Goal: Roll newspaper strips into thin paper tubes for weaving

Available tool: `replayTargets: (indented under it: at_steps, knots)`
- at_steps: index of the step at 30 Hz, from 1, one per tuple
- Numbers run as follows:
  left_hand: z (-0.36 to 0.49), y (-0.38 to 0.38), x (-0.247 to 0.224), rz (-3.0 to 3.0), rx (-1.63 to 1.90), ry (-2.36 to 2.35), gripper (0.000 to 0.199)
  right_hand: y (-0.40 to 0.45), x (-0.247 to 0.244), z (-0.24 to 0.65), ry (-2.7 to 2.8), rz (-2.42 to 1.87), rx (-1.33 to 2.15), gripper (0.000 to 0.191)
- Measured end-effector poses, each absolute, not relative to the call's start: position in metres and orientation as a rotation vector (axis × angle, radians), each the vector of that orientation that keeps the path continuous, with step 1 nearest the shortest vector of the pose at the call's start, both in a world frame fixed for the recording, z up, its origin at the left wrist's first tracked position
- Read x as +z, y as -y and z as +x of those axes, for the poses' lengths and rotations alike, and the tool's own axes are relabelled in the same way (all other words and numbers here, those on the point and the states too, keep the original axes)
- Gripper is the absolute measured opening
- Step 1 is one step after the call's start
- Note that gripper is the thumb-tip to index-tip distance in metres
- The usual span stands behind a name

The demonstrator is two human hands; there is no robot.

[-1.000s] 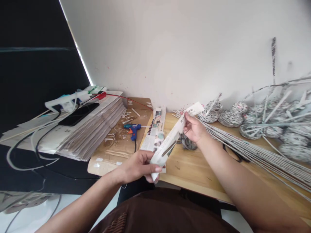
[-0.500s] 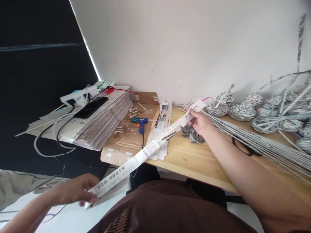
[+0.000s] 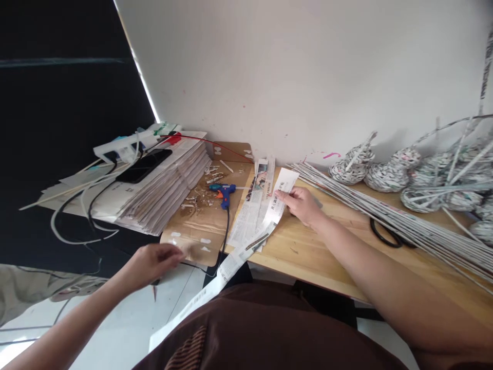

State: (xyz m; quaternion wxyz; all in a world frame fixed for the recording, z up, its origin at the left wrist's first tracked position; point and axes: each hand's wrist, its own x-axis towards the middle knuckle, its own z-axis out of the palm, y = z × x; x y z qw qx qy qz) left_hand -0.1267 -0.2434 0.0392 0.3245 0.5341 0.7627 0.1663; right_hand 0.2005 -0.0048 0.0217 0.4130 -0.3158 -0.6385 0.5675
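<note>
My right hand [image 3: 301, 204] pinches the upper end of a long newspaper strip [image 3: 239, 255] between thumb and fingers, above the wooden table. From there the strip slopes down to the left across the table edge and hangs in front of my brown clothing. Off the strip, my left hand [image 3: 156, 262] hovers near the cardboard's front corner. Its fingers are bent and pressed together; what they hold, if anything, is hidden. A small reddish tip [image 3: 154, 292] shows below that hand. More newspaper strips [image 3: 246, 218] lie flat beneath the held one.
On the cardboard sheet [image 3: 198, 226] lies a blue glue gun [image 3: 224, 193] with a cord, among paper scraps. Left stands a stack of paper [image 3: 173, 180] bearing a phone [image 3: 144, 165] and a power strip [image 3: 123, 149]. Thin paper rods [image 3: 358, 205] and woven paper pieces [image 3: 389, 169] occupy the right.
My left hand has let go of the strip's lower end and moved right and up. The right hand has moved left and down with the upper end; the strip now hangs slack.
</note>
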Motion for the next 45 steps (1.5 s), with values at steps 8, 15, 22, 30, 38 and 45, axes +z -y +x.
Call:
replayTargets:
  at_steps: [8, 15, 22, 30, 38, 45]
  knots:
    - [-0.051, 0.15, 0.078, 1.942, 0.905, -1.626, 0.025, 0.007, 0.027, 0.202, 1.635, -0.802, 1.304, 0.024]
    - [0.015, 0.082, 0.095, 1.759, 1.12, -1.339, 0.04, 0.019, 0.026, 0.193, 1.769, -0.669, 1.365, 0.029]
    - [0.031, 0.043, 0.092, 1.262, 1.205, -1.101, 0.024, 0.014, 0.038, 0.212, 2.016, -0.859, 0.806, 0.031]
    - [0.026, 0.014, 0.085, 1.075, 1.075, -1.084, 0.014, -0.015, 0.028, 0.221, 1.935, -1.179, 0.54, 0.033]
    - [0.045, 0.005, 0.063, 1.032, 1.037, -0.943, 0.019, -0.02, 0.017, 0.222, 2.175, -1.309, 0.426, 0.023]
    - [0.043, 0.0, 0.037, 0.945, 1.08, -0.932, 0.025, -0.013, 0.018, 0.219, 2.3, -1.258, 0.294, 0.019]
